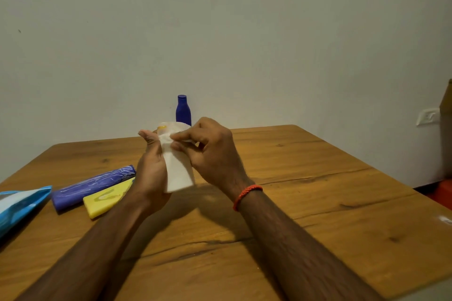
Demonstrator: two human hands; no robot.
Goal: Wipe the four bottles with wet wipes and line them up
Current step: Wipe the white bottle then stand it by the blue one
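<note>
while the left hand (151, 171) is gripping a yellow-capped bottle (162, 127) above mid-tabletop (318, 203), the right hand (210, 154) is pinching the white wipe (178, 173) that is wrapping it. blue bottle (183, 111) is standing at 12 o'clock. purple bottle (93, 184) and yellow bottle (107, 197) are lying side by side, touching, at 9 o'clock, with the wipes pack (19, 205) farther out.

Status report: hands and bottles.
Left hand grips wrapped bottle. Right hand pinches wipe near top. Blue bottle upright at back; purple bottle, yellow bottle lying left. Nothing blocking.
</note>
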